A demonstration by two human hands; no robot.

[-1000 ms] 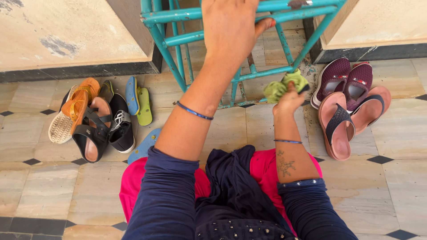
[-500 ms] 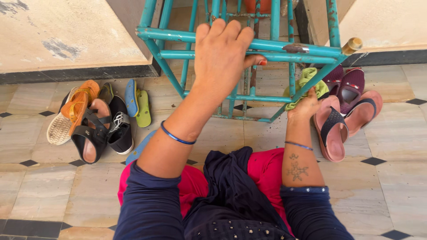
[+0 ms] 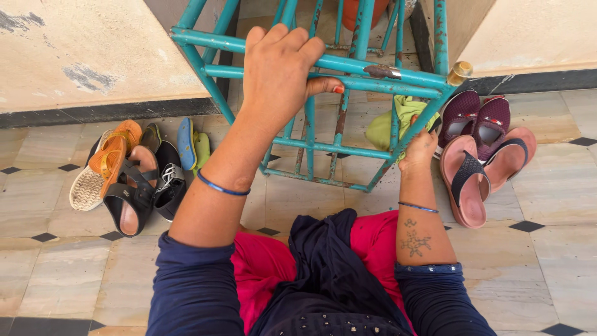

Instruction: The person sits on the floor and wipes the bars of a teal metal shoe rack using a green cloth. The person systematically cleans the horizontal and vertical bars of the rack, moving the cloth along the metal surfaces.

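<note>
On the pale tiled floor (image 3: 547,186) of a doorway, a rusty teal-painted metal bar frame (image 3: 379,68) is standing tilted toward the camera, and the left hand (image 3: 277,71) is gripping it from above: fingers curled over the top rail, thumb tucked underneath, closed tight around the bar. Over on the other side, the right hand (image 3: 420,149) is pressing a crumpled lime-green cleaning cloth (image 3: 398,124) against the frame's near right upright, fingers bunched around the fabric; the cloth is sitting just inside that corner leg, below a brass-coloured cap (image 3: 460,71) at the top of the post. Blue bangles are circling both wrists. Just right of the frame, a pair of maroon slip-on shoes (image 3: 476,118) and pink-soled sandals with dark straps (image 3: 472,180) are lying close together. Left of it, a heap of footwear: orange strappy sandals (image 3: 112,152), black sandals (image 3: 127,193), and blue and green flip-flops (image 3: 189,146) leaning on edge.
</note>
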